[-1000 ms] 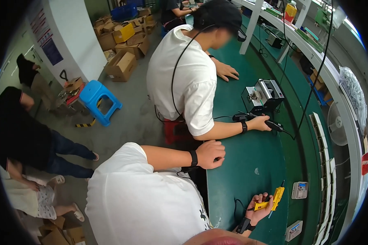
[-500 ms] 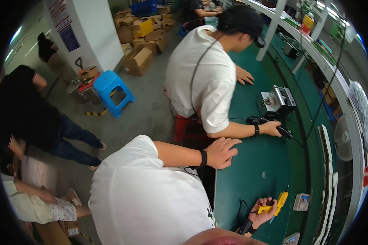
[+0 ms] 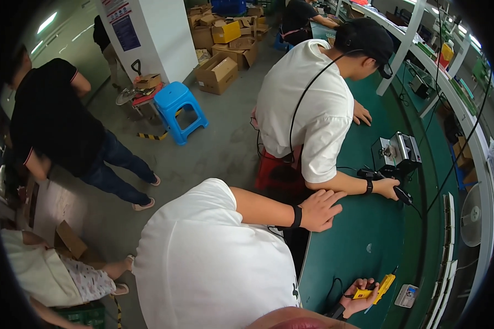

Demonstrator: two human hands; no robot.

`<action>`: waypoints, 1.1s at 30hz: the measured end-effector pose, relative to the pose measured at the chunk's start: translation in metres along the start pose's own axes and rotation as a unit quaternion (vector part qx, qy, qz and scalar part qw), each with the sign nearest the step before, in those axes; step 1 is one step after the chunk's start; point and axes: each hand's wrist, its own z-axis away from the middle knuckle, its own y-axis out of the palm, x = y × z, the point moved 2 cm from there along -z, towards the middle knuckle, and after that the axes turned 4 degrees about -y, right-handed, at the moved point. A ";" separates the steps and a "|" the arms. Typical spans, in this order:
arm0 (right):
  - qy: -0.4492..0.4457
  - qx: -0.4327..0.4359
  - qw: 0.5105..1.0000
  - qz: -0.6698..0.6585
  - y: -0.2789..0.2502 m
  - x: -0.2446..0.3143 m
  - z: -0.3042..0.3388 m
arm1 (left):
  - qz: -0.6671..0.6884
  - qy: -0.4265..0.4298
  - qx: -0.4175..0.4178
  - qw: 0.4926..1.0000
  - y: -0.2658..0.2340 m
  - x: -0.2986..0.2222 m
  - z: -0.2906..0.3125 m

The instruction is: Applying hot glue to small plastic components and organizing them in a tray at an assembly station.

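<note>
My left hand, with a dark wristband, rests at the near edge of the green bench. Its fingers are loosely spread and hold nothing; they reach close to a co-worker's elbow, and I cannot tell whether they touch it. Lower down, my right hand is closed around the handle of a yellow glue gun. The gun's dark nozzle points away toward the far side of the bench, a pale stick sticks out behind, and a black cord loops from the handle. My palm hides part of the grip.
A co-worker in white holds a black corded tool beside a silver-and-black box. A small clear tray lies past the glue gun. Shelving runs along the far side. A blue stool and cardboard boxes stand behind.
The whole view has shifted, so the bench, both my hands and the co-worker appear farther right. The glue gun stays in my right hand. A second tray at the lower edge has left the view.
</note>
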 end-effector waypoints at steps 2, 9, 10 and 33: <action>-0.003 0.003 1.000 0.000 0.002 0.001 0.001 | -0.014 -0.013 0.010 1.000 -0.001 -0.001 0.000; -0.002 -0.010 1.000 0.000 0.005 -0.002 0.005 | -0.011 0.005 0.003 1.000 -0.001 -0.001 0.003; -0.003 -0.013 1.000 -0.001 0.005 -0.001 0.006 | -0.009 0.009 -0.010 1.000 -0.002 -0.002 0.002; 0.011 -0.014 0.999 -0.030 0.012 -0.002 0.005 | -0.023 -0.011 0.045 0.999 0.010 0.001 -0.009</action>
